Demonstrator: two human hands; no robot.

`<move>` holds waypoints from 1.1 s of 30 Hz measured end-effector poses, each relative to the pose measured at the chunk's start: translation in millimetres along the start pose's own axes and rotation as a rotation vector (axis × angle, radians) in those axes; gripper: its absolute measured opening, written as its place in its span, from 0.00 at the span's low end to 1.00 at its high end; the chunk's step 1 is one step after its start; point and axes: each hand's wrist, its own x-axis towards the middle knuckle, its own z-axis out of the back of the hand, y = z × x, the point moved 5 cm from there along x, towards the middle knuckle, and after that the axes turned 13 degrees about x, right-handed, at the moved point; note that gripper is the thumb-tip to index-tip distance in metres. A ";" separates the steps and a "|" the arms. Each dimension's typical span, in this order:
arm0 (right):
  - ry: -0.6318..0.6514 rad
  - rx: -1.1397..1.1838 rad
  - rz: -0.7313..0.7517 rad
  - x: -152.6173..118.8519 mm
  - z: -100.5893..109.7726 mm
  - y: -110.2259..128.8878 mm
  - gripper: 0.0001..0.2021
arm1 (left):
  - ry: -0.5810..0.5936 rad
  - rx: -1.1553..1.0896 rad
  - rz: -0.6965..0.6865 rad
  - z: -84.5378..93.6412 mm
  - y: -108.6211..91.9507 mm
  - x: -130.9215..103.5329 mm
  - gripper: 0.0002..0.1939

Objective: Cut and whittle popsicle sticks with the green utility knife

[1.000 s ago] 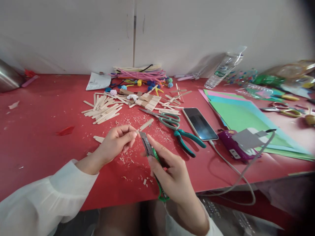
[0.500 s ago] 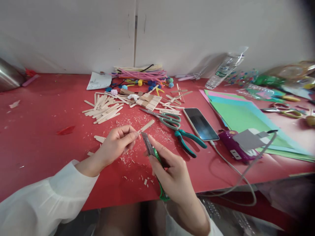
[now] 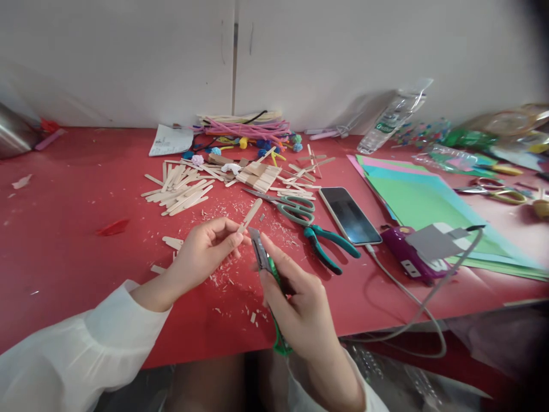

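Between the thumb and fingers of my left hand (image 3: pixel 210 246) is a wooden craft stick (image 3: pixel 251 214), its free end pointing up and away from me. My right hand (image 3: pixel 295 297) is wrapped round a green utility knife (image 3: pixel 261 252). The knife's blade is out, and its tip lies close beside the stick near my left fingertips; whether they touch I cannot tell. Small wood shavings (image 3: pixel 223 278) are scattered on the red table (image 3: pixel 86 229) beneath both hands. Two cut stick pieces (image 3: pixel 172 242) lie by my left wrist.
Behind my hands are a pile of craft sticks (image 3: pixel 180 191), grey-green scissors (image 3: pixel 295 209) and teal pliers (image 3: pixel 328 249). To the right lie a phone (image 3: pixel 349 214) with a cable, a purple power strip (image 3: pixel 407 257) and coloured paper (image 3: pixel 429 206). A plastic bottle (image 3: pixel 388 126) leans by the wall.
The craft stick in my left hand has turned to point more steeply upward. The knife has shifted slightly, and a small chip now shows beside the stick.
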 end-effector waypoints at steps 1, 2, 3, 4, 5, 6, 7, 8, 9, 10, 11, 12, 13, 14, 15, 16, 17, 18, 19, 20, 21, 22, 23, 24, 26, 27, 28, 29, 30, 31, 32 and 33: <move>0.004 -0.019 0.018 0.3 -0.6 1.4 0.25 | -0.005 0.028 -0.008 0.0 -0.7 -0.7 0.09; 0.005 -0.035 0.037 0.7 -1.2 2.9 0.25 | -0.008 0.051 -0.018 -0.2 -1.5 -1.5 0.09; 0.004 -0.049 0.050 0.9 -1.8 4.2 0.25 | -0.010 0.072 -0.029 -0.4 -2.3 -2.3 0.10; 0.004 -0.064 0.059 1.1 -2.4 5.3 0.25 | -0.017 0.095 -0.041 -0.3 -3.0 -3.2 0.10; 0.005 -0.082 0.060 1.2 -3.0 6.1 0.25 | -0.028 0.124 -0.052 0.0 -3.6 -4.1 0.11; 0.008 -0.098 0.055 1.2 -3.7 6.5 0.25 | -0.044 0.164 -0.065 0.5 -4.1 -4.9 0.11; 0.011 -0.106 0.050 1.0 -4.4 6.8 0.25 | -0.063 0.217 -0.079 1.1 -4.6 -5.6 0.11; 0.011 -0.105 0.044 0.7 -5.0 6.9 0.25 | -0.086 0.277 -0.098 1.9 -5.3 -6.3 0.11; 0.011 -0.095 0.038 0.3 -5.4 6.9 0.25 | -0.109 0.341 -0.123 2.5 -6.4 -6.9 0.11; 0.010 -0.080 0.028 -0.2 -5.9 6.7 0.25 | -0.135 0.401 -0.154 3.0 -7.9 -7.5 0.11; 0.012 -0.062 0.007 -0.7 -6.4 6.0 0.25 | -0.159 0.453 -0.183 3.4 -9.3 -8.0 0.10; 0.014 -0.044 -0.023 -1.3 -7.0 5.0 0.25 | -0.176 0.496 -0.209 3.5 -10.7 -8.6 0.10; 0.015 -0.024 -0.060 -1.9 -7.7 3.8 0.26 | -0.190 0.527 -0.232 3.4 -11.9 -9.0 0.10; 0.016 0.005 -0.097 -2.4 -8.5 2.7 0.26 | -0.202 0.548 -0.249 3.3 -12.9 -9.5 0.10; 0.012 0.046 -0.133 -2.9 -9.3 1.8 0.26 | -0.211 0.562 -0.259 3.2 -13.5 -9.9 0.10; 0.003 0.102 -0.169 -3.3 -10.1 0.8 0.26 | -0.221 0.571 -0.264 3.2 -13.8 -10.2 0.10; -0.008 0.170 -0.201 -3.6 -11.2 0.0 0.26 | -0.230 0.574 -0.263 3.2 -13.9 -10.4 0.09; -0.020 0.247 -0.232 -3.8 -12.4 -1.0 0.25 | -0.238 0.573 -0.256 3.2 -13.6 -10.4 0.09; -0.036 0.326 -0.264 -4.0 -13.7 -2.3 0.25 | -0.245 0.567 -0.245 3.3 -13.1 -10.4 0.09; -0.056 0.401 -0.294 -4.1 -14.9 -3.9 0.25 | -0.250 0.558 -0.231 3.3 -12.4 -10.1 0.09; -0.075 0.474 -0.320 -4.0 -16.0 -5.7 0.25 | -0.253 0.543 -0.219 3.2 -11.7 -9.8 0.09; -0.092 0.545 -0.343 -3.7 -17.1 -7.6 0.25 | -0.250 0.523 -0.204 3.0 -10.9 -9.4 0.08; -0.103 0.615 -0.362 -3.2 -18.3 -9.4 0.25 | -0.246 0.498 -0.189 2.7 -9.9 -8.8 0.08; -0.108 0.683 -0.379 -2.5 -19.6 -11.1 0.26 | -0.240 0.469 -0.173 2.5 -8.8 -8.2 0.08; -0.089 0.801 -0.405 -0.9 -22.8 -13.5 0.26 | -0.228 0.399 -0.136 2.2 -6.3 -7.1 0.08; -0.073 0.838 -0.411 -0.3 -24.2 -14.0 0.27 | -0.224 0.360 -0.121 2.2 -5.1 -6.6 0.09; -0.065 0.853 -0.409 0.0 -25.0 -14.2 0.27 | -0.221 0.323 -0.111 2.1 -4.1 -6.2 0.09; -0.066 0.841 -0.399 -0.1 -25.1 -14.3 0.27 | -0.216 0.290 -0.105 2.0 -3.4 -5.9 0.09; -0.073 0.802 -0.379 -0.4 -24.4 -14.0 0.26 | -0.209 0.261 -0.103 1.7 -2.9 -5.7 0.09; -0.085 0.739 -0.349 -0.9 -23.2 -13.3 0.26 | -0.204 0.240 -0.102 1.5 -2.4 -5.6 0.09; -0.098 0.658 -0.314 -1.7 -21.5 -12.5 0.25 | -0.196 0.224 -0.102 1.2 -2.1 -5.5 0.08; -0.105 0.567 -0.278 -2.4 -19.9 -11.4 0.25 | -0.189 0.214 -0.104 0.9 -2.0 -5.6 0.08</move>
